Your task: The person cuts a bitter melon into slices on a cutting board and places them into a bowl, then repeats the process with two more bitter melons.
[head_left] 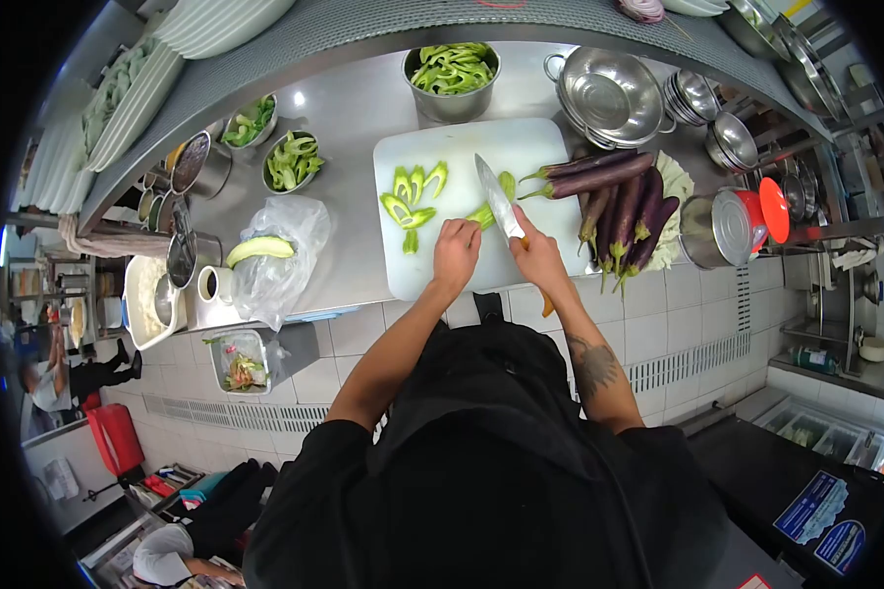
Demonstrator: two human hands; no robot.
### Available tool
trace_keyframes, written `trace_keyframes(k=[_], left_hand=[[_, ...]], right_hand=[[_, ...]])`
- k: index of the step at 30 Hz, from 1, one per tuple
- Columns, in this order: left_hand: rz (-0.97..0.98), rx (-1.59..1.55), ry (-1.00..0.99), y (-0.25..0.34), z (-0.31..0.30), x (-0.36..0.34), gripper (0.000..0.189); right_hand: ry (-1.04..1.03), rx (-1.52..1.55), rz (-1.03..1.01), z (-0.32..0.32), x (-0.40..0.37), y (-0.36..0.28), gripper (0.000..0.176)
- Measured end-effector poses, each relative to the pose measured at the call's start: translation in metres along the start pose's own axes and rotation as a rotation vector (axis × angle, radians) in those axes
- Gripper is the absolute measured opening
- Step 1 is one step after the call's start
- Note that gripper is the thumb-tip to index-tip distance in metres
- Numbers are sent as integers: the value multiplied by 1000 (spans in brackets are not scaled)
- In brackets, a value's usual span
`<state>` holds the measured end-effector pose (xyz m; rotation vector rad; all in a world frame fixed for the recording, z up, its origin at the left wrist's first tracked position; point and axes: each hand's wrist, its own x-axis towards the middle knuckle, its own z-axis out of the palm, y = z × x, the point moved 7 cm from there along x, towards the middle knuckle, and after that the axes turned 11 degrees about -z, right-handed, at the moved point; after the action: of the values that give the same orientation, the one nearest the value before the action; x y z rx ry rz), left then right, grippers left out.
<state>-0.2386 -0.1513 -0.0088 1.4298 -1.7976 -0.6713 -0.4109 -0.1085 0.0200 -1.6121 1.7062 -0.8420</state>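
My right hand [537,259] is closed round the handle of a kitchen knife [497,198], its blade pointing away from me over the white cutting board [530,135]. Against the blade's left side lies a long green pepper [481,216]. The curled fingers of my left hand [456,257] press on its near end. Slantwise-cut, hollow green pepper slices [408,210] are spread over the board's left half. Purple eggplants [599,177] lie in a pile at the right, some overlapping the board's edge.
A steel pot of cut peppers [452,103] stands behind the board, with a metal colander [609,98] to its right. At left are a bowl of green slices [293,162] and a plastic bag [290,240]. A shelf [363,54] overhangs the counter. Other people appear at lower left.
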Motion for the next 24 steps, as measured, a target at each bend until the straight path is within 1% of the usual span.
trace_keyframes(k=[1,3,6,8,10,12,15,16,17,19,21,23,24], left_hand=[[-7,2,6,1,-1,0,21],[28,-8,57,7,-4,1,12],[38,-18,52,5,-4,2,11],[32,2,49,2,-1,4,11],[26,18,36,1,0,5,11],[48,14,97,4,-4,4,2],[-6,78,98,-10,-10,14,2],[-7,68,105,-12,-13,17,2],[-2,65,105,-6,-14,21,2],[41,3,141,8,-17,18,5],[69,-22,113,20,-5,12,6],[108,-40,88,26,6,10,7],[82,-12,57,23,13,11,7]], right_hand=[[-9,-38,14,3,9,0,63],[-24,-76,25,6,20,0,62],[-7,-79,-8,13,17,4,61],[-29,-14,-6,19,-10,8,61],[-78,-27,-34,26,-47,17,64],[-72,-48,-94,32,-86,30,64],[-113,-14,-55,13,-110,24,63],[-161,29,74,0,-107,9,61],[-156,26,73,-4,-95,7,61],[-57,-23,52,-17,-70,8,60],[45,-42,-36,-20,-35,8,62],[63,-53,-62,-15,-2,15,63],[77,-68,-87,-14,10,16,64]])
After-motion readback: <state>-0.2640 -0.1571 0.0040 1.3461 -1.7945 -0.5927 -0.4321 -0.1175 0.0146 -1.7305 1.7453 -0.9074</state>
